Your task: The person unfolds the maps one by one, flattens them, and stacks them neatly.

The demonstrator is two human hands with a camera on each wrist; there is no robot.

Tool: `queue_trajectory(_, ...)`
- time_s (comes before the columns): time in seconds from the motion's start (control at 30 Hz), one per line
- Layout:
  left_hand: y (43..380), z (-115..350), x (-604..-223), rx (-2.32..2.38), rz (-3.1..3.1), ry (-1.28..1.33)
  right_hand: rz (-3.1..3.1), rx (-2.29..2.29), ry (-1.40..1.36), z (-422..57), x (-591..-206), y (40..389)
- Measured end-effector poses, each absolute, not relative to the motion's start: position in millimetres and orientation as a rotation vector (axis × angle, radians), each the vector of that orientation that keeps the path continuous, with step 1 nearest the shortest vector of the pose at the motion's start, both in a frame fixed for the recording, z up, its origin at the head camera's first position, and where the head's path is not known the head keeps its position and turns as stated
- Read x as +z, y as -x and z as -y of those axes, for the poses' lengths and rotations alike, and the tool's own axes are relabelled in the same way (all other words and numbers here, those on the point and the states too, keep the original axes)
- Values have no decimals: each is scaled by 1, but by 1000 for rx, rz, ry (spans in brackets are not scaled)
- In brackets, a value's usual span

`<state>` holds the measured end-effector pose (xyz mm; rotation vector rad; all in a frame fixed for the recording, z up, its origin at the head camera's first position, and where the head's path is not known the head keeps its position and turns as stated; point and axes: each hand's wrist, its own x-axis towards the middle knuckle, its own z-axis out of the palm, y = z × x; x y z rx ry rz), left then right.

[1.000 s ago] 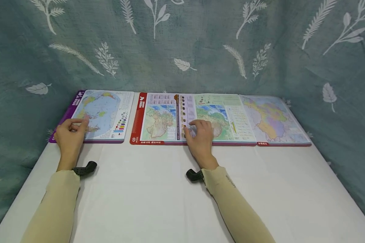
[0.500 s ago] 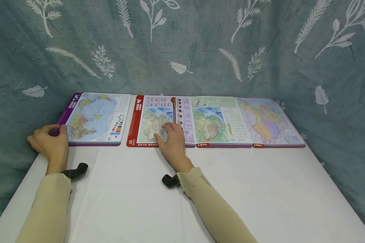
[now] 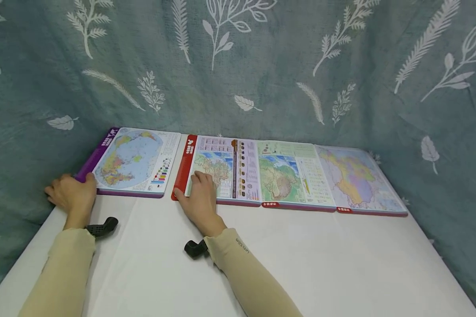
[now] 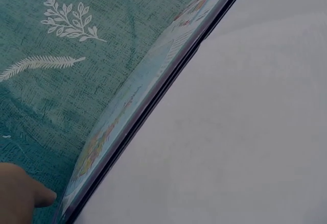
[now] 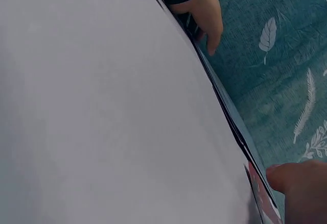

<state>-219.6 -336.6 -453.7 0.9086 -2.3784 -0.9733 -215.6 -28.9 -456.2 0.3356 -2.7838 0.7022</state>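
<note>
A flat world map board (image 3: 136, 156) with a purple band lies at the table's far left. My left hand (image 3: 74, 192) is at its near left corner, with the thumb beside the map's near edge and the other fingers reaching past the purple band. To its right, across a narrow gap, lies a map board with a red band (image 3: 185, 163). My right hand (image 3: 200, 198) rests over its lower left part, fingers pointing away, thumb out towards the red band. The right wrist view shows the left hand (image 5: 204, 12) beside the board edges, with its fingers extended.
Two more map boards, a green one (image 3: 279, 178) and a pastel one (image 3: 347, 178), continue the row to the right. White cloth covers the table (image 3: 321, 259). Behind the row hangs a teal curtain (image 3: 277, 114) with white leaf prints.
My left hand has moved left from over the world map to its left corner. The right hand has slid left to the red band. The boards stay in place while the head view shifts.
</note>
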Motion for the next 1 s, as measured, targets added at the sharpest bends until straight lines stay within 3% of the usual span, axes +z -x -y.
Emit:
queue_trajectory(0.17, 221, 332, -454, -934, 2428, -853, 2788, 694, -380, 36, -458, 214)
queue_trajectory(0.63, 219, 331, -452, -918, 2442, -895, 2835, 562, -871, 40, -456, 213)
queue_trajectory(1.0, 218, 328, -454, -1023, 2278, -898, 2868, 641, -915, 38, -454, 210)
